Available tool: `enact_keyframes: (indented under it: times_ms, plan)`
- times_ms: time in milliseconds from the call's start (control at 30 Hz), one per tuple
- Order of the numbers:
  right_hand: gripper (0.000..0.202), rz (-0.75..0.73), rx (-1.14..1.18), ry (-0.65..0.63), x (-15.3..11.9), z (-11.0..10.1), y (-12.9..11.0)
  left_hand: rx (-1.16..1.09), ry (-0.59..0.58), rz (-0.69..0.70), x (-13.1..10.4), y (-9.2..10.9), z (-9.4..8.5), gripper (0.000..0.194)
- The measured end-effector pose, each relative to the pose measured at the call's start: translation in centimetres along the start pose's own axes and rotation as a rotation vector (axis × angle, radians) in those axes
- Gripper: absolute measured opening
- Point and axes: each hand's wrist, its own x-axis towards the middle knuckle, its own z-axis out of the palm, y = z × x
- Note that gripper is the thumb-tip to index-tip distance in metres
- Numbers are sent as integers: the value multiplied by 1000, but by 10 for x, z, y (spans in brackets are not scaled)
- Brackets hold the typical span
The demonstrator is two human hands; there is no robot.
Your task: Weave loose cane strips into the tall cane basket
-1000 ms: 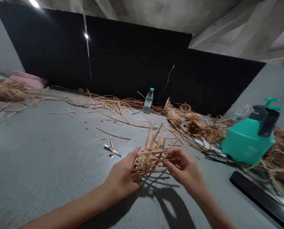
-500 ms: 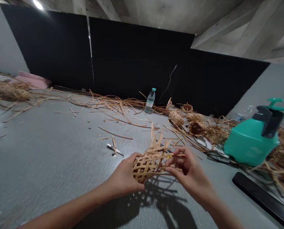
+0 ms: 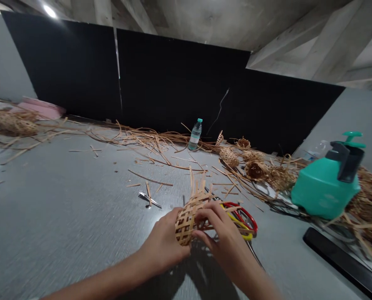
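Observation:
A small woven basket of pale strips lies on its side just above the grey table, loose strip ends sticking up and to the right. Its closed left end is wrapped by my left hand. On the right side of the weave, my right hand has its fingers curled at the opening, thumb and fingertips near a strip. Whether they pinch it is hard to see. Behind my right hand lie scissors or pliers with red and yellow handles, partly covered by the hand and strips.
A metal tool lies left of the basket. Farther back are a water bottle, scattered strips and woven baskets. On the right stand a green spray bottle and a long black object.
My right hand has moved left, from the strip ends onto the basket's side. The red and yellow handles are now exposed. The basket has turned slightly.

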Motion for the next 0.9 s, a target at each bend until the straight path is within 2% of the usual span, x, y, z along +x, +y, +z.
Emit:
enact_keyframes:
  times_ms: [133,300,400,467,533,567,600,667,733,800,900]
  plan:
    - [20,51,27,-86,2,0,0,136,46,58,0,3,0,38]
    - [14,-4,-2,-43,2,-1,-1,115,11,12,1,4,-2,37]
    - [11,-120,0,41,0,-7,4,6,-36,-11,3,2,0,42]
    - [9,-156,15,184,0,-16,10,-54,-51,-25,4,1,0,44]
    - [7,-4,33,359,0,-26,17,-31,-17,-8,5,0,0,42]
    - [7,93,41,383,1,-29,21,10,15,14,5,1,-1,41]
    - [9,178,71,346,2,-31,24,62,49,42,5,1,-2,40]
    - [14,273,185,186,4,-31,31,165,101,97,4,1,-3,43]
    - [15,322,249,122,4,-29,35,258,135,132,3,0,-5,49]
    - [13,357,219,203,4,-29,35,325,142,141,2,-1,-5,55]
    - [15,302,130,305,3,-31,29,375,127,114,0,-2,-5,63]
